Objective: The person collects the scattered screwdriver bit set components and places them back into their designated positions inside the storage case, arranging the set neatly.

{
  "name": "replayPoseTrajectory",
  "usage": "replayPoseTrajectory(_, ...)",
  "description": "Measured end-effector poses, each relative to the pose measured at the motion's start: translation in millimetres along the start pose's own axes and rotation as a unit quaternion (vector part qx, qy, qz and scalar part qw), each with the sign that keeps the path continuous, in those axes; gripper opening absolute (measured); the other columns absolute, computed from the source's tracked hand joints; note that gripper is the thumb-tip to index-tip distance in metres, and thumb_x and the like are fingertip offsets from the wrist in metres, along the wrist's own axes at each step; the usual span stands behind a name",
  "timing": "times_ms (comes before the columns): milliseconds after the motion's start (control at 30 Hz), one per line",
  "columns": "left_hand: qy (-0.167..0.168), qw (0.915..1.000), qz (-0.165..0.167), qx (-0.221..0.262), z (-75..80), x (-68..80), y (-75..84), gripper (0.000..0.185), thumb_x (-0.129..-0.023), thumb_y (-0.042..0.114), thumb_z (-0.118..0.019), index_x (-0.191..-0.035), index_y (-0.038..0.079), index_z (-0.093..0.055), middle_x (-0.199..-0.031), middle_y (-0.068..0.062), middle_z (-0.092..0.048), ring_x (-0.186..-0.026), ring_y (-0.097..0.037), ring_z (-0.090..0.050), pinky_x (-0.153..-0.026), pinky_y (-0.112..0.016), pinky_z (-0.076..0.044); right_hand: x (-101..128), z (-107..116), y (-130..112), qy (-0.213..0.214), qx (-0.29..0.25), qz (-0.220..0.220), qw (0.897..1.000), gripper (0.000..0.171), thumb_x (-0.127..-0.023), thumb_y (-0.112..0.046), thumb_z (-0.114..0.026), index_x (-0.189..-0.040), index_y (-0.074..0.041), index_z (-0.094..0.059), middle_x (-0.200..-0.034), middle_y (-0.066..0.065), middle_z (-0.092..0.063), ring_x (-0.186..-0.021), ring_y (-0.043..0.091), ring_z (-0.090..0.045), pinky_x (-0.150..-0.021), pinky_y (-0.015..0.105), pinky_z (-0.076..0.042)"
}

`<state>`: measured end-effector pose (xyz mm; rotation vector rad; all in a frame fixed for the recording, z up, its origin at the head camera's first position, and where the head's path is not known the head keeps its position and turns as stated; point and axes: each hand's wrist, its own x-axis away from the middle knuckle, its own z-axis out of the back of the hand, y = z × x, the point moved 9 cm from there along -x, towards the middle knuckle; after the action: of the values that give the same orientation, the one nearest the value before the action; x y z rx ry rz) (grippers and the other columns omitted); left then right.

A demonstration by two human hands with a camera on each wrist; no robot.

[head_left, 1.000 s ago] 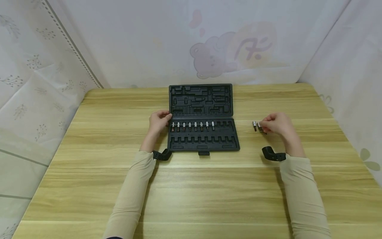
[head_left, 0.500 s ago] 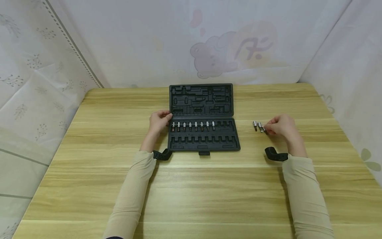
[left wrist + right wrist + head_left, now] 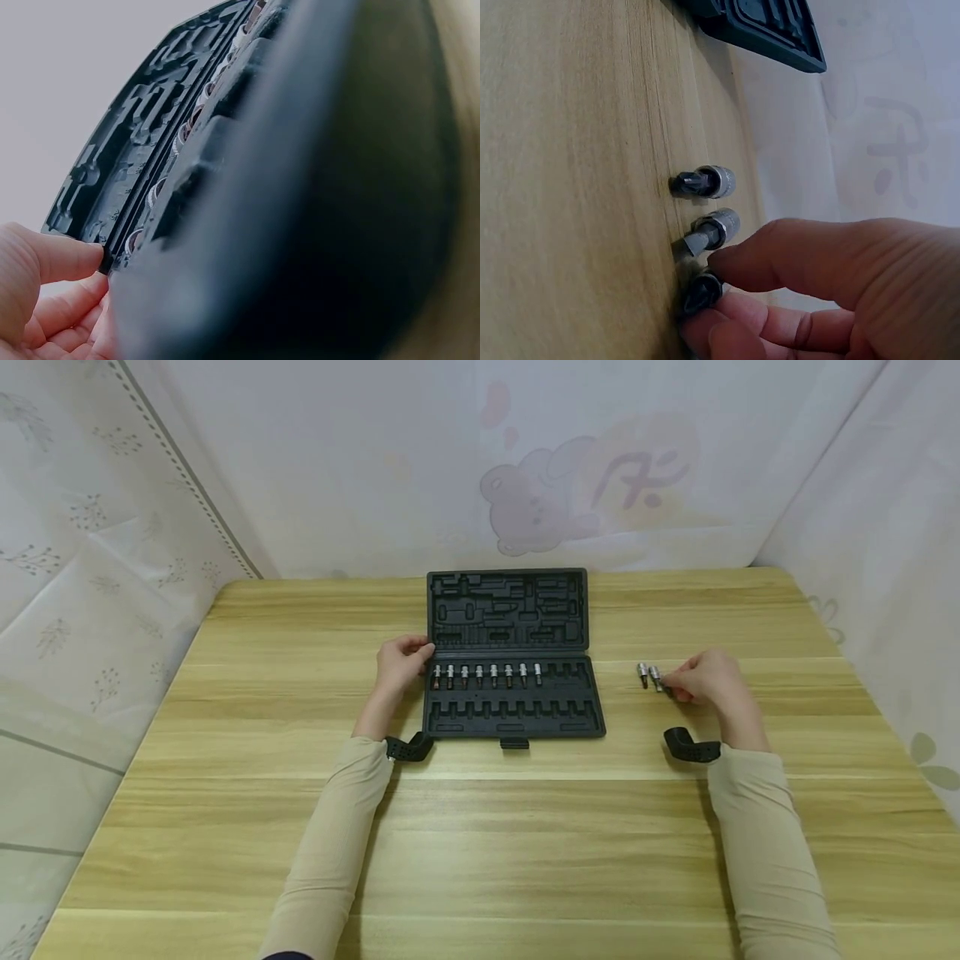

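1. The left hand sits at the left edge of the open tool case, right at the hinge line. The thumb and fingers are curled against the corner there, and it looks to me like that's just to keep the case from sliding on the table.

2. Just right of those left fingertips is the row of bit sockets, standing in the case's upper row of slots. The slots further right in that row, and the whole row nearer the person, are bare.

3. The right hand is well off to the right of the case, down on the wood. Its thumb and fingers pinch one bit socket that lies on its side, touching the table.

4. Just beyond those fingertips lie two loose bit sockets, side by side, also on their sides. My guess is they're lined up there so each is easy to grab.

5. Pose: both forearms reach forward in beige sleeves, wrists low. The right hand is arched over, with the fingers bunched together, not spread.
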<state>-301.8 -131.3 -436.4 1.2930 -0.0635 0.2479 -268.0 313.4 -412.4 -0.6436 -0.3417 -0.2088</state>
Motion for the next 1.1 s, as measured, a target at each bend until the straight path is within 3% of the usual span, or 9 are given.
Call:
replayPoseTrajectory(300, 0.002, 1.0000, -0.004, -0.002, -0.4, 0.5, 1.2, 0.028, -0.091, 0.012, -0.061, -0.116, -0.003, -0.063, -0.106, -0.018, -0.064, -0.077, -0.016, -0.057, -0.064, -0.021, -0.048, 1.3, -0.9, -0.9, 0.000, 0.024, -0.013, 1.000, 0.034, -0.086, -0.029, -0.063, -0.080, 0.004, -0.067, -0.059, 0.002, -0.061, -0.058, 0.016, -0.053, -0.056, 0.029, -0.044)
replayPoseTrajectory(800, 0.006, 0.9999, -0.008, -0.002, 0.2, -0.8, 0.8, 0.027, -0.091, 0.011, -0.062, -0.113, -0.003, -0.064, -0.102, -0.018, -0.064, -0.072, -0.013, -0.056, -0.062, -0.020, -0.048, 6.3, -15.4, -43.8, -0.001, 0.036, 0.042, 0.998, 0.031, -0.085, -0.027, -0.061, -0.073, 0.000, -0.067, -0.055, -0.003, -0.059, -0.063, 0.014, -0.051, -0.060, 0.025, -0.041)
replayPoseTrajectory(1100, 0.007, 1.0000, -0.006, -0.002, 0.6, 0.5, 1.1, 0.027, -0.091, 0.012, -0.061, -0.114, -0.002, -0.064, -0.104, -0.017, -0.064, -0.072, -0.013, -0.054, -0.061, -0.019, -0.047, 5.6, -31.5, -72.9, -0.017, 0.022, 0.058, 0.998, 0.029, -0.084, -0.024, -0.061, -0.085, 0.004, -0.067, -0.058, -0.002, -0.061, -0.064, 0.012, -0.053, -0.059, 0.024, -0.043)
